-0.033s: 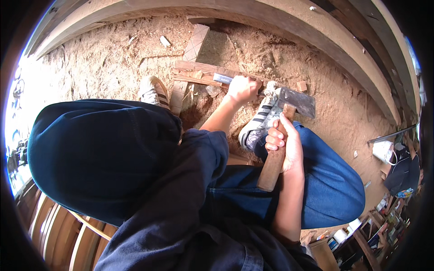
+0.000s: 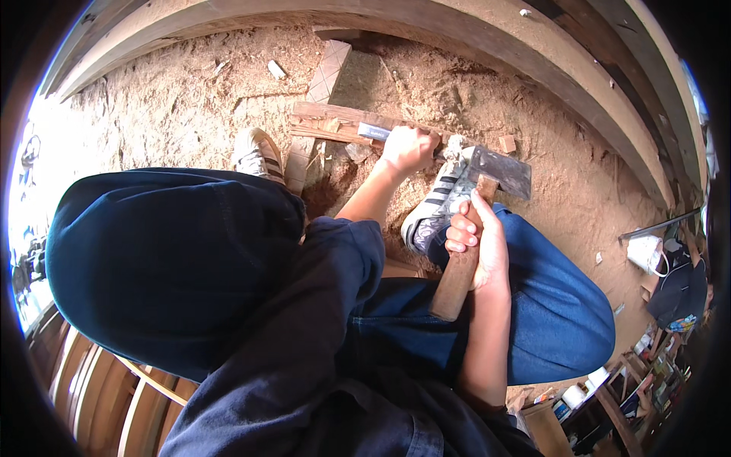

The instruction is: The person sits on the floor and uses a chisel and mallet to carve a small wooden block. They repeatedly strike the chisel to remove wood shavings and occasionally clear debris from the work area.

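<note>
My left hand [image 2: 411,150] is closed around a chisel [image 2: 375,132], its flat metal part sticking out to the left over a wooden beam [image 2: 327,114] on the ground. Right of that fist shows a pale, frayed lump [image 2: 456,145], seemingly the chisel's handle end. My right hand [image 2: 483,240] grips the wooden handle of a hatchet [image 2: 499,171]. Its broad grey metal head lies close to the frayed lump; whether they touch, I cannot tell. Below the head, my striped right shoe [image 2: 432,199] is partly covered. The chisel's grip is hidden inside my fist.
A tiled strip [image 2: 332,72] runs away from the beam. My left shoe [image 2: 259,156] rests beside it on dirt strewn with wood chips. Long curved timbers [image 2: 426,19] arch across the far side. At right stand a white bucket [image 2: 646,254] and a dark bag [image 2: 680,293].
The lower end of the hatchet handle has shifted very slightly to the left. Both hands otherwise keep their places.
</note>
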`<state>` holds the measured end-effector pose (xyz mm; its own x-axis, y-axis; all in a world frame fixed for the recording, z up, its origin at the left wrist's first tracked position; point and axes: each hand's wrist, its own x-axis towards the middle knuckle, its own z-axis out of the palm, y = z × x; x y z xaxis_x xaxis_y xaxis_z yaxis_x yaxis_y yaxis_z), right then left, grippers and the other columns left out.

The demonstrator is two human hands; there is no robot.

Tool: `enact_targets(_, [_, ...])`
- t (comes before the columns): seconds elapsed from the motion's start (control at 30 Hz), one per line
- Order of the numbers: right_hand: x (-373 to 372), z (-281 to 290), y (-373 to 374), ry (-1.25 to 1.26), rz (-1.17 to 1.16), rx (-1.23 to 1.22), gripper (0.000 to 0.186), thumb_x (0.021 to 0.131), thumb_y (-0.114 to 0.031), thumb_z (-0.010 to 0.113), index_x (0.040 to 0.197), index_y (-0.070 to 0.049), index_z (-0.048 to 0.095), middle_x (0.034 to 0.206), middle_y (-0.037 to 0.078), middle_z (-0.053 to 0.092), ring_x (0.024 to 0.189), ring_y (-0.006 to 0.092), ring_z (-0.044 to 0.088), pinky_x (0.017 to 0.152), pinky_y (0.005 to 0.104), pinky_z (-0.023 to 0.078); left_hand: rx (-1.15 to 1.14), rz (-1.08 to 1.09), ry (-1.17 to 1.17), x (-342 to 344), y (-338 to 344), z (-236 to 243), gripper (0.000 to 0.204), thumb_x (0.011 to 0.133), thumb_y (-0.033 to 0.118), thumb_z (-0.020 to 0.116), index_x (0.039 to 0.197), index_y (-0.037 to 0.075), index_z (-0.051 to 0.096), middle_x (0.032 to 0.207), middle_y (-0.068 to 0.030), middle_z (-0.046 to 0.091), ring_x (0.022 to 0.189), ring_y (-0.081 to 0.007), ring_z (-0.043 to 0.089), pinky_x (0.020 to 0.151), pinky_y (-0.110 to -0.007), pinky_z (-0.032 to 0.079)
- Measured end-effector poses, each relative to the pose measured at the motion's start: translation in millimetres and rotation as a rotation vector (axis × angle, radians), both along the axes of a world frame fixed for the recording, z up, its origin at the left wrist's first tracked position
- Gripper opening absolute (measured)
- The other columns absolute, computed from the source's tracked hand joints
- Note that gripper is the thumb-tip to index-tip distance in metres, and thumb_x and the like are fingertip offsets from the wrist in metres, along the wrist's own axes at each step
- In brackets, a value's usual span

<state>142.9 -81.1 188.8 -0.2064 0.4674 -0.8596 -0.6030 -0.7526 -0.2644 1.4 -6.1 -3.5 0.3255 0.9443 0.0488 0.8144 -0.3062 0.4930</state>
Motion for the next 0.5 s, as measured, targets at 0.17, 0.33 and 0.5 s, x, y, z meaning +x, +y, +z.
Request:
enact_targets(0.17, [-7, -13, -1, -0.123, -0.202, 0.122, 0.026, 0.094, -0.032, 0.055, 0.078, -0.014, 0.045, 0.055, -0.006, 0.034, 0.043, 0.0051, 0.033, 0.042, 0.022, 0.03, 0.031, 0.022, 0.008, -2, 3, 1, 0.033, 0.065, 0.035, 0.075, 0.087, 0.014, 0.063, 0.064, -0.0066, 0.065, 0.062, -0.0264, 0.065, 0.06, -0.04, 0.05])
enact_targets(0.33, [-18, -24, 12, -0.073, -0.213, 0.072, 0.025, 0.094, -0.027, 0.054, 0.075, -0.014, 0.045, 0.054, -0.008, 0.033, 0.042, 0.0022, 0.029, 0.042, 0.0193, 0.027, 0.022, 0.06, -0.086, 2, 12, 6, 0.021, 0.069, 0.028, 0.071, 0.08, 0.012, 0.063, 0.06, -0.0085, 0.064, 0.059, -0.0252, 0.065, 0.055, -0.04, 0.051])
enact_targets(0.5, [-17, -31, 11, -0.033, -0.053, -0.008, 0.024, 0.094, -0.025, 0.055, 0.075, -0.013, 0.045, 0.054, -0.008, 0.033, 0.041, 0.0028, 0.03, 0.04, 0.0197, 0.028, 0.082, 0.066, -0.087, -2, 9, -2, 0.033, 0.068, 0.043, 0.073, 0.08, 0.014, 0.064, 0.062, -0.0079, 0.064, 0.061, -0.0267, 0.066, 0.056, -0.04, 0.052])
